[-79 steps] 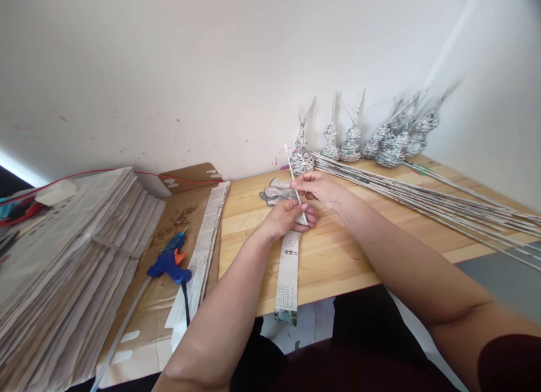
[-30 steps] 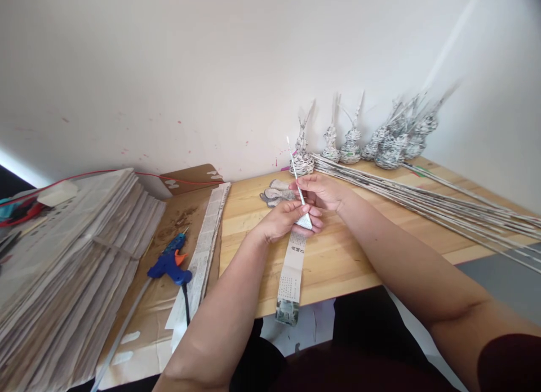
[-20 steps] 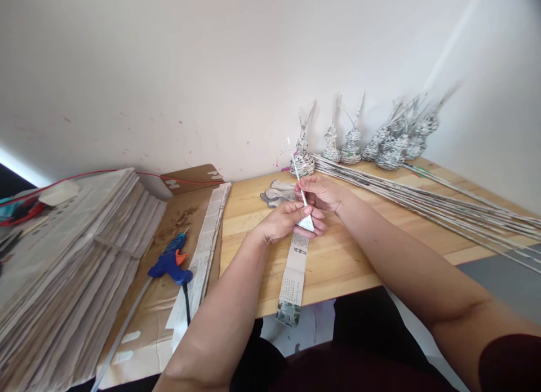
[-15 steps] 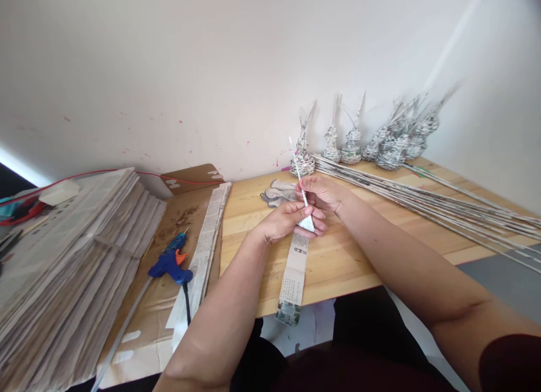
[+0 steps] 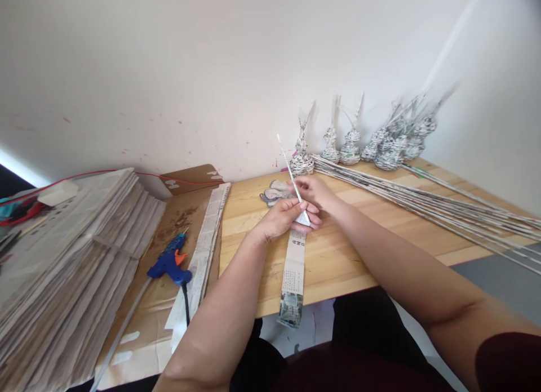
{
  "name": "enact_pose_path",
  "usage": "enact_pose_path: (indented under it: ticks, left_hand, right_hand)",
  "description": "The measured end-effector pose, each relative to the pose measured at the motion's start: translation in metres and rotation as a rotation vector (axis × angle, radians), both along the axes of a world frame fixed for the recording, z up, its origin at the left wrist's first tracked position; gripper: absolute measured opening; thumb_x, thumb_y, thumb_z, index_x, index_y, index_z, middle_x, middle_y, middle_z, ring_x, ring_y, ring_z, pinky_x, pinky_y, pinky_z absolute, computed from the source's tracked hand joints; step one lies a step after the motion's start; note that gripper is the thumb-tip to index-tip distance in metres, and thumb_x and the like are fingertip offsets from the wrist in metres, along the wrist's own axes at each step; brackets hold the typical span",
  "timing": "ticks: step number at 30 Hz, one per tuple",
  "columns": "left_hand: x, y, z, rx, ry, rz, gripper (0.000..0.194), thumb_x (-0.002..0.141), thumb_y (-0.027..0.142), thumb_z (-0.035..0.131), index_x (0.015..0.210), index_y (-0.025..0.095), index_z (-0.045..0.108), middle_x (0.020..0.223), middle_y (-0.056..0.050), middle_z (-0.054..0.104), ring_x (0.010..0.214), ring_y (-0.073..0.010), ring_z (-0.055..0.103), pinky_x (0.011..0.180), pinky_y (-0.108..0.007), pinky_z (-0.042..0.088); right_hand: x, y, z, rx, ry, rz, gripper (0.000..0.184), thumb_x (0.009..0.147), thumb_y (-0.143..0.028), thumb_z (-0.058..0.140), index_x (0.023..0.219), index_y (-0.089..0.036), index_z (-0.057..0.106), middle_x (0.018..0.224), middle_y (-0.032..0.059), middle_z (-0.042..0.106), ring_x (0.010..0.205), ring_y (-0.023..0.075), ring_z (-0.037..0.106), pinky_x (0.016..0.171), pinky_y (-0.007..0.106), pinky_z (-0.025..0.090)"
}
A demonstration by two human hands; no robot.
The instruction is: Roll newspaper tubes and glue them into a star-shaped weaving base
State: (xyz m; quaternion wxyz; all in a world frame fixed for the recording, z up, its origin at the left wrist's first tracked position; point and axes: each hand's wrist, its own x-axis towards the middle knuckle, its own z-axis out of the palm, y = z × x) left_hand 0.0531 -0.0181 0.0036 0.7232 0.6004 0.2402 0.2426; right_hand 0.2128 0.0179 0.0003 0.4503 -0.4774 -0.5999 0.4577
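Note:
A thin rolled paper tube points up and away to the left, its lower end running into a flat newspaper strip. My left hand is closed around the lower end, thumb on top and fingers underneath, where the strip winds into the tube. The strip's free end hangs over the front table edge. My right hand is at the tube just above the left, its fingers curled about it and slightly blurred. A grey knitted glove lies behind my left hand.
Woven paper figures stand along the wall. Long paper tubes lie at right on the wooden table. At left are a blue glue gun, a pile of newspaper strips and a tall newspaper stack.
The tube has tilted further left, its tip moving left. My right hand has shifted slightly left and turned about the tube. The strip's lower end has swung a little right.

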Motion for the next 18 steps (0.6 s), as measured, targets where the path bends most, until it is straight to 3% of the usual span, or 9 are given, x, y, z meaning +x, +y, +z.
enact_pose_path:
  ticks: [5, 8, 13, 15, 18]
  left_hand:
    - [0.0, 0.001, -0.001, 0.01, 0.008, 0.007, 0.051, 0.08, 0.056, 0.061, 0.104, 0.011, 0.063, 0.092, -0.016, 0.072, 0.083, -0.0226, 0.07, 0.071, -0.032, 0.056]
    - [0.001, 0.002, -0.002, 0.01, 0.006, 0.017, 0.05, 0.081, 0.055, 0.06, 0.103, 0.01, 0.064, 0.093, -0.016, 0.072, 0.082, -0.0218, 0.07, 0.07, -0.032, 0.056]
    - [0.0, 0.002, -0.002, 0.007, 0.024, 0.041, 0.049, 0.08, 0.054, 0.062, 0.103, 0.01, 0.064, 0.092, -0.016, 0.072, 0.081, -0.0208, 0.07, 0.07, -0.031, 0.056]
    - [0.0, 0.002, -0.002, 0.006, 0.019, 0.041, 0.049, 0.081, 0.054, 0.061, 0.103, 0.01, 0.064, 0.093, -0.016, 0.072, 0.081, -0.0207, 0.07, 0.07, -0.031, 0.056]
    - [0.0, 0.003, -0.003, 0.002, 0.014, 0.044, 0.049, 0.081, 0.054, 0.06, 0.104, 0.011, 0.063, 0.093, -0.016, 0.072, 0.081, -0.0206, 0.071, 0.07, -0.031, 0.056]
  right_hand:
    - [-0.003, 0.001, -0.015, 0.121, -0.263, -0.131, 0.019, 0.073, -0.036, 0.065, 0.065, -0.019, 0.066, 0.066, 0.0022, 0.065, 0.072, 0.0188, 0.057, 0.059, 0.026, 0.038]
    - [-0.002, -0.001, -0.015, 0.167, -0.432, -0.2, 0.025, 0.077, -0.039, 0.059, 0.067, -0.018, 0.068, 0.063, 0.0016, 0.065, 0.069, 0.0174, 0.057, 0.059, 0.025, 0.036]
    - [0.0, -0.003, -0.014, 0.154, -0.512, -0.257, 0.032, 0.08, -0.045, 0.058, 0.066, -0.019, 0.069, 0.058, 0.0023, 0.063, 0.064, 0.0171, 0.055, 0.057, 0.026, 0.034]
    - [-0.001, -0.004, -0.014, 0.172, -0.466, -0.256, 0.031, 0.081, -0.045, 0.058, 0.072, -0.018, 0.07, 0.06, 0.002, 0.062, 0.064, 0.0169, 0.055, 0.058, 0.026, 0.035]
    - [-0.004, -0.004, -0.012, 0.219, -0.309, -0.236, 0.033, 0.08, -0.043, 0.061, 0.103, -0.02, 0.069, 0.064, -0.0011, 0.061, 0.062, 0.0156, 0.054, 0.058, 0.025, 0.039]
